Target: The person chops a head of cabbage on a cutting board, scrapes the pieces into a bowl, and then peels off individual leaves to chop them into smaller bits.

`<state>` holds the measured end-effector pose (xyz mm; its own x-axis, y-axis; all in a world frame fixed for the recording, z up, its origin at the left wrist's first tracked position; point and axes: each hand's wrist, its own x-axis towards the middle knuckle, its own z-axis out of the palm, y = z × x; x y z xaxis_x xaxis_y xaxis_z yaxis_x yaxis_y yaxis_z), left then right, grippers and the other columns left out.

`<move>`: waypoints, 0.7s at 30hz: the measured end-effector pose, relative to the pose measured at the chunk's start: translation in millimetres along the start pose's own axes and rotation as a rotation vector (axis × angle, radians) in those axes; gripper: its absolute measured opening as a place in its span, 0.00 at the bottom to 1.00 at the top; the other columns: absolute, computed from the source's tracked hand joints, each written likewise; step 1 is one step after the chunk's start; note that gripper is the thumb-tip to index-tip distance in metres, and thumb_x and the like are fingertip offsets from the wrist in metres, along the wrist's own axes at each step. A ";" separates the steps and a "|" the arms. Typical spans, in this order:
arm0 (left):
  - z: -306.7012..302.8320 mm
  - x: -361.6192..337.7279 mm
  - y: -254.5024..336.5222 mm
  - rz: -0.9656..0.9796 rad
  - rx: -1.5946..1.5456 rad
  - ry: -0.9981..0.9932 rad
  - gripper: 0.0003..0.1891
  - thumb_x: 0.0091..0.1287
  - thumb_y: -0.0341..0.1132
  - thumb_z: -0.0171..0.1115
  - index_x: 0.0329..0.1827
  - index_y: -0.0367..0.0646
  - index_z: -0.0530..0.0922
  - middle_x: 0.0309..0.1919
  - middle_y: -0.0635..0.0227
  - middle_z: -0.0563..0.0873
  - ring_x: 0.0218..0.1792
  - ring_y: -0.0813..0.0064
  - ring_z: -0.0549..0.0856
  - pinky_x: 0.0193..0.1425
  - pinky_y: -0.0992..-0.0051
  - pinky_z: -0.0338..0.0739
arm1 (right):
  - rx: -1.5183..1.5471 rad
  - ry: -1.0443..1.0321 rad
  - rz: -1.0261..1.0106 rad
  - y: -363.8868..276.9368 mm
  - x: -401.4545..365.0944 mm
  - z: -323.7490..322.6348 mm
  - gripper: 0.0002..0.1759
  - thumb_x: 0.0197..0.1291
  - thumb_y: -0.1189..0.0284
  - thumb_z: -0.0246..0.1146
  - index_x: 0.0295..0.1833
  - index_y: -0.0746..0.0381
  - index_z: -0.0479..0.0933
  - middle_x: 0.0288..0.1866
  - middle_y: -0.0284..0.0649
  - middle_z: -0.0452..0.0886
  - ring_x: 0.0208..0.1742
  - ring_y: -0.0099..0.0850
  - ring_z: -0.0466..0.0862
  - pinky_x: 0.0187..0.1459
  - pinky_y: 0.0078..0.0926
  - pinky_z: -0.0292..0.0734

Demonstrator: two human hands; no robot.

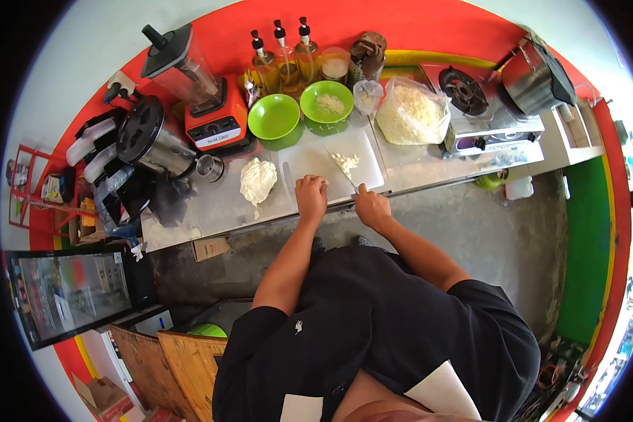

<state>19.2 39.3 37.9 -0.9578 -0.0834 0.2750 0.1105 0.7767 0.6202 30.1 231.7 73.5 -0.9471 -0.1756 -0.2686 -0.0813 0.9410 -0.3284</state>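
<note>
My right hand [371, 207] is closed round the handle of a knife [346, 171], whose blade lies over the white cutting board [309, 156]. Chopped pale pieces [347, 164] lie beside the blade. At the board's front edge rests my left hand [311, 197], its fingers curled together; whatever they hold, if anything, is hidden. A pale white heap [259, 181] sits on the counter left of the board. Behind the board stand an empty green bowl [273, 117] and a second green bowl [326, 101] with shredded pale bits in it.
A clear bag [413, 111] of shredded food stands right of the bowls, near a gas stove [492, 133] with a large pot [538, 79]. A red blender [216, 123], metal container [155, 137] and small metal cup [209, 167] are at left. Pump bottles [266, 69] line the back.
</note>
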 end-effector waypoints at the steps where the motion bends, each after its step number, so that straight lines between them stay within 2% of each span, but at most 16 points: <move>1: -0.2 2.7 0.7 -0.009 0.009 0.012 0.06 0.62 0.27 0.68 0.41 0.44 0.85 0.46 0.64 0.83 0.52 0.55 0.78 0.58 0.58 0.73 | 0.026 -0.020 -0.016 -1.9 1.3 -2.7 0.18 0.74 0.59 0.54 0.53 0.64 0.68 0.38 0.59 0.87 0.40 0.60 0.87 0.43 0.59 0.81; 6: 0.2 16.9 6.5 -0.093 0.142 -0.103 0.04 0.58 0.28 0.69 0.35 0.45 0.87 0.39 0.64 0.84 0.46 0.56 0.81 0.54 0.59 0.77 | -0.006 -0.085 -0.176 -9.7 6.1 -3.5 0.19 0.74 0.59 0.54 0.52 0.66 0.68 0.37 0.60 0.86 0.40 0.58 0.88 0.43 0.56 0.82; 9: 0.9 19.8 11.5 -0.122 0.191 -0.081 0.03 0.57 0.28 0.68 0.33 0.45 0.87 0.36 0.64 0.84 0.44 0.57 0.82 0.50 0.59 0.79 | -0.026 -0.135 -0.215 -12.0 9.8 1.3 0.18 0.74 0.60 0.54 0.52 0.66 0.68 0.37 0.60 0.86 0.40 0.57 0.88 0.44 0.55 0.82; 14: 2.2 16.0 17.0 -0.148 0.227 -0.078 0.03 0.57 0.28 0.67 0.32 0.45 0.87 0.36 0.64 0.84 0.44 0.57 0.82 0.49 0.61 0.80 | -0.143 -0.212 -0.284 -14.1 8.7 -9.5 0.11 0.68 0.73 0.58 0.50 0.68 0.68 0.37 0.58 0.87 0.41 0.53 0.90 0.45 0.49 0.84; 17: 3.0 11.8 17.4 -0.153 0.218 -0.053 0.02 0.57 0.28 0.68 0.32 0.45 0.87 0.36 0.64 0.84 0.44 0.57 0.83 0.49 0.61 0.80 | -0.157 -0.252 -0.278 -13.3 11.4 0.2 0.12 0.65 0.76 0.59 0.50 0.68 0.68 0.38 0.58 0.87 0.42 0.51 0.91 0.45 0.46 0.85; 21: 4.7 9.6 13.6 -0.163 0.169 -0.033 0.03 0.57 0.29 0.68 0.33 0.45 0.87 0.38 0.65 0.85 0.45 0.56 0.83 0.49 0.60 0.81 | -0.165 -0.251 -0.283 -22.6 17.7 -7.3 0.13 0.65 0.75 0.59 0.51 0.68 0.67 0.39 0.57 0.88 0.42 0.50 0.91 0.45 0.46 0.85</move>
<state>10.3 52.0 45.5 -0.9677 -0.1984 0.1554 -0.0901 0.8484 0.5217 12.9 209.5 82.8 -0.7769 -0.4798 -0.4076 -0.3958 0.8757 -0.2765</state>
